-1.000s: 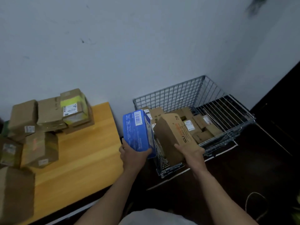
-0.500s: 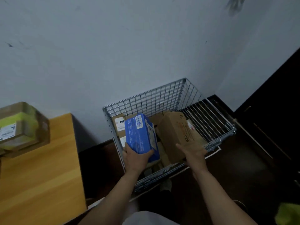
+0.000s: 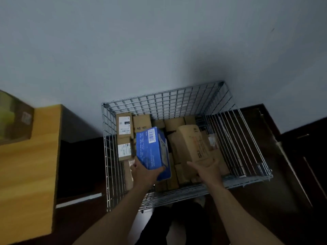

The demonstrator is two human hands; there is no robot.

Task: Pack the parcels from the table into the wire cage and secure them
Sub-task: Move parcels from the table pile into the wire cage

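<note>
Wire cage (image 3: pixel 177 101): on floor by wall, part-filled w/ brown parcels.
Blue box (image 3: pixel 152 151): gripped at near end by left hand (image 3: pixel 144 171), held over cage interior.
Brown carton (image 3: pixel 192 149): gripped at near end by right hand (image 3: pixel 206 169), tilted, inside cage.
Table (image 3: pixel 26 174): left of cage; one blurred parcel (image 3: pixel 15 121) on it.

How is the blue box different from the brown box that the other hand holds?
The blue box is blue with a white barcode; the brown box is plain cardboard with dark print. The blue box looks smaller than the brown box. The left hand grips the blue box, the right hand the brown box. Both are tilted over the parcels in the cage.
</note>
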